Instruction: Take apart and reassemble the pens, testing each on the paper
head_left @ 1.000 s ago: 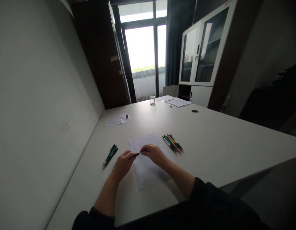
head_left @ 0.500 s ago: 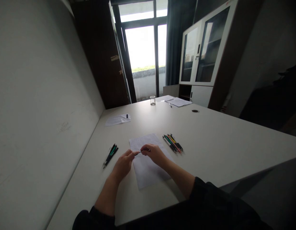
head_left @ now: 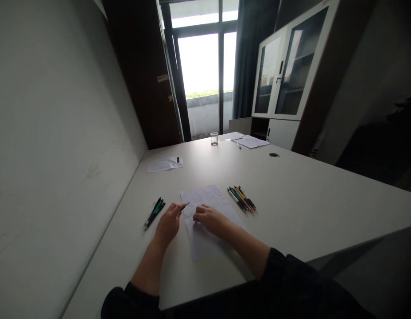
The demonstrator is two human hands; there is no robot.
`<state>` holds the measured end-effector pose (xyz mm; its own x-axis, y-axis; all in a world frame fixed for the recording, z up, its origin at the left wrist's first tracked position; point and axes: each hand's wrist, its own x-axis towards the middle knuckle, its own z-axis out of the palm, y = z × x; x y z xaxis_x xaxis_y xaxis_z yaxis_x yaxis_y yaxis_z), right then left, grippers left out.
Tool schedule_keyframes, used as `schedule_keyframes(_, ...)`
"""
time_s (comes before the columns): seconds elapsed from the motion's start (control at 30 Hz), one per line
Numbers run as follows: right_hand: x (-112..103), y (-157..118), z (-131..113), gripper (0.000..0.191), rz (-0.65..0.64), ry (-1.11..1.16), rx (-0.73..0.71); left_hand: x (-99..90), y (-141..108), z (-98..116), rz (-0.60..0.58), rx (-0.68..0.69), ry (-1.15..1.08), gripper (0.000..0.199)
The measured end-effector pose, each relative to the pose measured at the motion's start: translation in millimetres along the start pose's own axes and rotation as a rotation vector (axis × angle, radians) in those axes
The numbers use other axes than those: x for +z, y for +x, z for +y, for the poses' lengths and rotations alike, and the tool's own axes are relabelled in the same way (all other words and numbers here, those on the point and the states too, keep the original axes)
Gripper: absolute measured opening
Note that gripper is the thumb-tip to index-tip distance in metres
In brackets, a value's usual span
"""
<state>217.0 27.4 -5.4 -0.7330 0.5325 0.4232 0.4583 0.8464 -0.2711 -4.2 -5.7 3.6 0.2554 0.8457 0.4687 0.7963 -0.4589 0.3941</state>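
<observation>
My left hand (head_left: 169,221) is closed in a pinch on a dark pen (head_left: 184,206), whose thin tip points up and to the right over the paper's left edge. My right hand (head_left: 208,217) hovers over or rests on the written sheet of paper (head_left: 205,248), fingers curled together; whatever they hold, if anything, is too small to make out. A gap separates the two hands. Left of my left hand lies a small bunch of black and green pens (head_left: 154,213). Beyond my right hand, several coloured pens (head_left: 242,199) lie side by side.
An empty-looking glass jar (head_left: 214,139) stands at the table's far end, near stacked papers (head_left: 251,141) with a pen (head_left: 238,145) beside them. A plastic-sleeved sheet (head_left: 164,164) lies far left. The wall (head_left: 75,133) borders the left side; a cable hole (head_left: 274,155) is at the right.
My hands have come apart: the right one has moved off the pen and slightly down, while the left one keeps the pen, now tilted upward. The camera view has shifted slightly.
</observation>
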Motion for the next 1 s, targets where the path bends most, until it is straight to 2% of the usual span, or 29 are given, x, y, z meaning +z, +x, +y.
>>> schedule_keyframes(0.1,0,-1,-3,0.024,-0.033,-0.056,-0.059,-0.8,0,3,-0.007,-0.005,-0.001,0.044)
schedule_keyframes(0.2,-5,-1,-4,0.027,-0.021,-0.039,-0.052,-1.1,0,4,0.0,0.0,-0.014,0.044)
schedule_keyframes(0.27,-8,0,-5,0.023,0.026,0.009,0.004,-1.0,0,4,0.001,0.005,-0.036,0.043)
schedule_keyframes(0.4,-12,2,-4,0.011,0.183,0.121,0.217,-0.9,0,6,-0.018,0.019,-0.093,0.04)
schedule_keyframes(0.53,-13,2,-4,0.012,0.254,0.218,0.352,-2.4,0,10,-0.064,0.034,-0.117,0.033)
schedule_keyframes(0.63,-13,2,-5,0.016,0.245,0.27,0.349,-4.8,0,14,-0.101,0.065,-0.127,0.03)
schedule_keyframes(0.73,-15,3,-7,0.011,0.239,0.264,0.33,-6.5,1,16,-0.12,0.082,-0.133,0.03)
schedule_keyframes(1.0,-17,3,-6,0.011,0.311,0.301,0.335,-4.7,-1,15,-0.118,0.086,-0.146,0.041)
